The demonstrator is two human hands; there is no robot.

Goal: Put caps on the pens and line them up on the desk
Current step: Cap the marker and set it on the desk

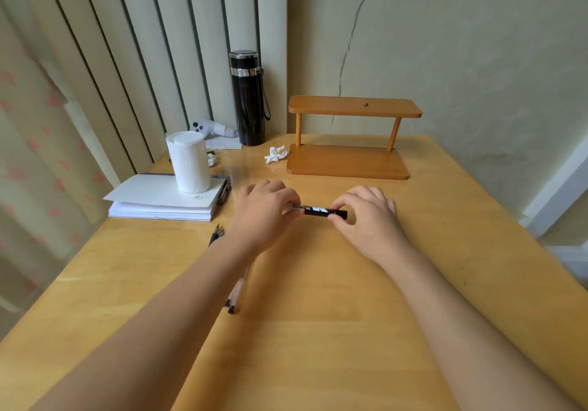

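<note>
A black marker pen [319, 211] with white and red print lies level between both hands, just above the wooden desk [318, 315]. My left hand [265, 207] grips its left end, which is hidden in the fingers. My right hand [366, 211] pinches its right end with thumb and fingers. More pens [217, 234] lie partly under my left forearm, dark tips poking out to the left. Another pen end [234, 302] shows beneath the forearm nearer to me. Whether the marker's cap is on I cannot tell.
A stack of white paper [162, 202] with a toilet roll [189, 162] on it sits at the left. At the back stand a black flask [248, 98] and a small wooden shelf [350, 137]. Crumpled tissue [275, 154] lies between them.
</note>
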